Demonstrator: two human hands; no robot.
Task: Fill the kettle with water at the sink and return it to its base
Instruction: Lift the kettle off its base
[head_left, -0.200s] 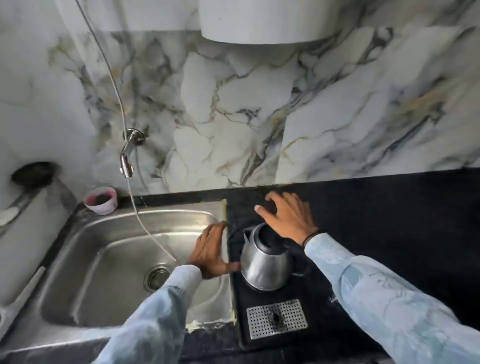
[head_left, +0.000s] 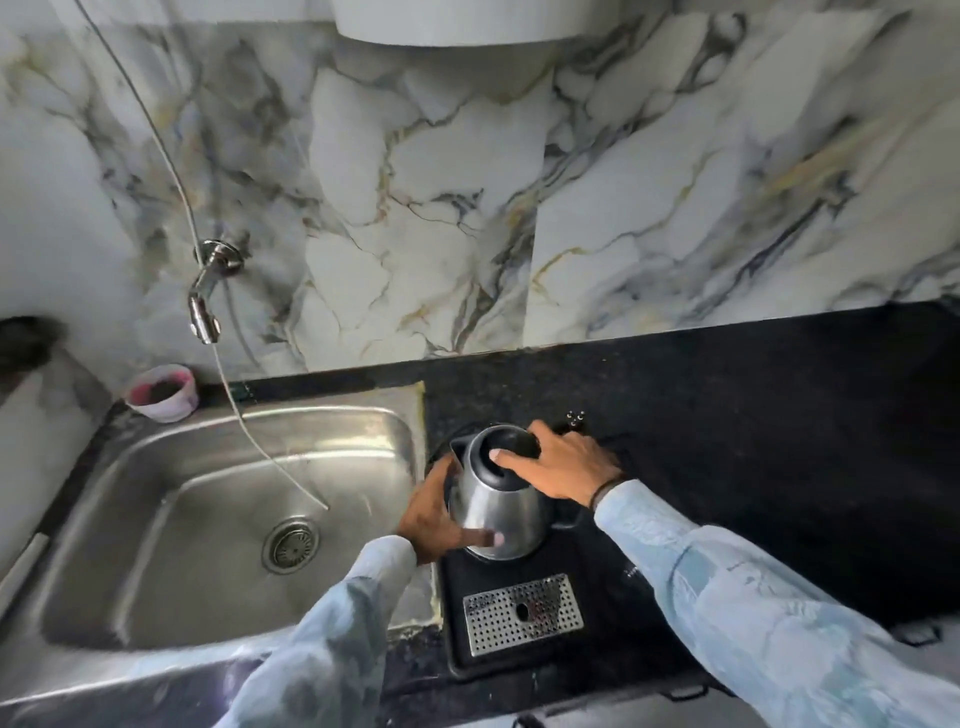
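Note:
A steel kettle (head_left: 501, 506) with a black lid stands on its black base tray (head_left: 597, 587), on the dark counter just right of the sink (head_left: 218, 525). My left hand (head_left: 434, 512) wraps the kettle's left side, thumb across its lower front. My right hand (head_left: 558, 465) lies over the black lid, fingers spread on it. The kettle's handle sticks out to the right below my right wrist. A chrome tap (head_left: 208, 296) juts from the marble wall above the sink's far left.
A perforated metal drip grate (head_left: 522, 613) sits in the tray's front. A pink-rimmed white cup (head_left: 163, 392) stands at the sink's back left corner. A thin hose (head_left: 244, 426) hangs from the wall into the basin. The black counter (head_left: 779, 441) stretches right.
My left hand has left the sink rim and closed around the kettle's side. My right hand has dropped from above the kettle onto its lid.

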